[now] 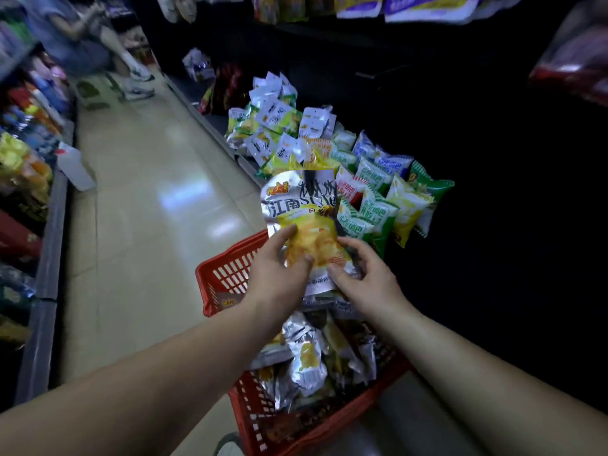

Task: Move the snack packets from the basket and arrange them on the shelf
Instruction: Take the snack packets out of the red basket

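Note:
A silver and yellow snack packet (301, 212) is held upright above the red plastic basket (227, 274). My left hand (279, 268) grips its lower left part, and my right hand (365, 278) grips its lower right part. Several more silver and yellow packets (309, 360) lie piled in the basket below my hands. Just beyond the held packet, the low dark shelf (210, 123) on the right carries rows of white, green and yellow packets (378, 192).
A pale tiled aisle floor (148, 199) runs ahead on the left. Shelves of coloured goods (23, 166) line the left side. Another person's legs and shoes (138, 83) are at the far end of the aisle. Packets hang overhead (424, 4).

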`<state>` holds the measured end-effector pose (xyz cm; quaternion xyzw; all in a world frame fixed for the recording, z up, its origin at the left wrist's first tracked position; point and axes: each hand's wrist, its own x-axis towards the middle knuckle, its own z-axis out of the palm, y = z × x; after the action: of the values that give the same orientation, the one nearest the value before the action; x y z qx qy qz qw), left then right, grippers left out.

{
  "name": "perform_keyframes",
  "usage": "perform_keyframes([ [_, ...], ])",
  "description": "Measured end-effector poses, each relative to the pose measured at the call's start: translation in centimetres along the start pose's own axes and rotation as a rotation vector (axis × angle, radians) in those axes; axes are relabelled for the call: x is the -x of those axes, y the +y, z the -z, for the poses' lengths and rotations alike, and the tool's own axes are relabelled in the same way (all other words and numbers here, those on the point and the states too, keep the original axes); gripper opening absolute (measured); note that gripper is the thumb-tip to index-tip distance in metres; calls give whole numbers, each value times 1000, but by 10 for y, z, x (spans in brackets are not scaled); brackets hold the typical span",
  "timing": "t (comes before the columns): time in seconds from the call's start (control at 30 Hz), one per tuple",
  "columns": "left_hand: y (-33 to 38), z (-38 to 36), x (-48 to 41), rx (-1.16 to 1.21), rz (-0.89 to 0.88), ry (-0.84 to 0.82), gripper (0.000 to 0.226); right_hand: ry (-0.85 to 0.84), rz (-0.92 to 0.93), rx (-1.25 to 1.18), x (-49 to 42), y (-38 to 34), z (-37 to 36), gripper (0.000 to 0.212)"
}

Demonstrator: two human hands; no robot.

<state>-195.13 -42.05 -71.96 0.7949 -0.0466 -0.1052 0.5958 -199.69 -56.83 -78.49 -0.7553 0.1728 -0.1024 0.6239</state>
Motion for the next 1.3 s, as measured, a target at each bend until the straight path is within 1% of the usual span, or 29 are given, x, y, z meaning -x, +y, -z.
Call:
perform_keyframes([
  [0.07, 16, -22, 17, 21, -6, -80, 56, 39, -15, 4, 11, -12, 32, 43],
  [0.2, 38, -76, 54, 72, -41, -164, 60, 127, -24, 25, 45, -20, 103, 50],
  [0.33, 50, -143, 80, 118, -71, -305, 57, 256, -42, 80, 85, -11, 179, 43],
  [0.4, 54, -176, 93, 147, -54, -398, 56, 316, -72, 96, 103, -2, 215, 42],
  [0.47, 51, -210, 109, 150, 5, -463, 59, 361, -118, 132, 120, 11, 248, 42],
  [0.57, 29, -260, 136, 113, 167, -541, 70, 342, -253, 277, 145, 35, 285, 43],
  [0.63, 15, -288, 151, 108, 252, -600, 74, 358, -333, 374, 161, 51, 305, 42],
  [0.7, 6, -315, 159, 136, 298, -649, 74, 408, -396, 418, 174, 61, 324, 41],
  [0.77, 1, -336, 167, 162, 319, -735, 74, 453, -427, 454, 186, 70, 342, 41],
  [0.83, -7, -351, 174, 155, 357, -830, 77, 471, -465, 551, 198, 81, 357, 42],
  [0.87, -14, -355, 177, 116, 375, -873, 78, 461, -507, 625, 204, 86, 361, 44],
  [0.93, -24, -357, 182, -24, 380, -938, 80, 387, -661, 786, 213, 99, 366, 50],
  [1.0, -34, -353, 182, -165, 345, -947, 79, 281, -795, 850, 217, 108, 364, 58],
  [1.03, -35, -350, 180, -206, 321, -933, 75, 238, -813, 854, 215, 109, 362, 58],
  [1.1, -34, -339, 174, -210, 282, -906, 61, 177, -785, 837, 207, 105, 353, 58],
  [1.17, -27, -320, 168, -218, 230, -863, 46, 124, -710, 816, 194, 97, 340, 59],
  [1.3, -26, -264, 147, -362, 145, -759, 58, -33, -556, 739, 160, 74, 298, 61],
])
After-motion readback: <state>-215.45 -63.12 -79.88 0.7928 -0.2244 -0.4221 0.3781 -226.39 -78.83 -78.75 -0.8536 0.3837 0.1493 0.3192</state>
